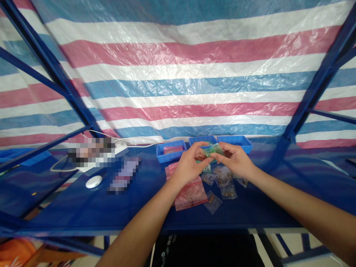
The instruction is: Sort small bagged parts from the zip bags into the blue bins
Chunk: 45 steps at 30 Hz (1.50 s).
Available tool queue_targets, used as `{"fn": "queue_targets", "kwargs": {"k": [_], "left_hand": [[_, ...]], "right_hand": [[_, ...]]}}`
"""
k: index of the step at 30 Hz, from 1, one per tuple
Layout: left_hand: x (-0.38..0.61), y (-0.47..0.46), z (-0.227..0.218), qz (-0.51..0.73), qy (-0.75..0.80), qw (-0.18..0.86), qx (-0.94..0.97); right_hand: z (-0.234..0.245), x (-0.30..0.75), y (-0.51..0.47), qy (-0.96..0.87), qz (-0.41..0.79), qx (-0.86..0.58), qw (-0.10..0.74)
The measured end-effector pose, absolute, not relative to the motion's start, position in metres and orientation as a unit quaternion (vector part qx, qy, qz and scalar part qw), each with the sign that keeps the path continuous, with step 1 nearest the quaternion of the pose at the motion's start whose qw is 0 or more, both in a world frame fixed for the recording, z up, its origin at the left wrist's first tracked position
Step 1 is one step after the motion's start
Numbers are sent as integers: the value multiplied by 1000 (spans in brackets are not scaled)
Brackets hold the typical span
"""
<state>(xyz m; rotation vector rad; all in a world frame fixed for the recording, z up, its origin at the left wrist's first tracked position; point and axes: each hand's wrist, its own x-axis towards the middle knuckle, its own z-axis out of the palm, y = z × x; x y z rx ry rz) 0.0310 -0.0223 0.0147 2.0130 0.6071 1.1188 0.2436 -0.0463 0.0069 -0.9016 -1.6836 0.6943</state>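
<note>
Between my two hands is a small green plastic bag (pixel 213 149), raised a little above the table. My left hand (pixel 194 160) pinches its left side with thumb and fingers. On the right side, my right hand (pixel 234 158) grips it the same way. Below my left hand lie pink zip bags (pixel 191 194), partly covered by the hand and forearm. Several small clear bags (pixel 226 178) with brass-coloured pieces in them are heaped under my right hand. One clear bag (pixel 213 202) lies apart, nearer the table's front edge.
Behind my hands stand blue trays: a left one (pixel 171 157) with a pink bag inside, a middle one (pixel 202 140) and a right one (pixel 244 144). A white round case (pixel 94 181) and a blurred-out flat object (pixel 125 175) lie left. Blue frame posts (pixel 308 94) flank the table.
</note>
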Motion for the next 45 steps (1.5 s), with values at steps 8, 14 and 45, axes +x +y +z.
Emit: {"fn": "queue_targets", "kwargs": {"k": [8, 14, 45], "left_hand": [[33, -19, 16, 497, 243, 380, 742], [31, -18, 16, 488, 244, 373, 751], [32, -20, 16, 475, 287, 337, 760]], "right_hand": [[7, 242, -45, -670, 334, -386, 538], [4, 243, -43, -671, 333, -377, 544], [2, 246, -35, -595, 460, -356, 555]]}}
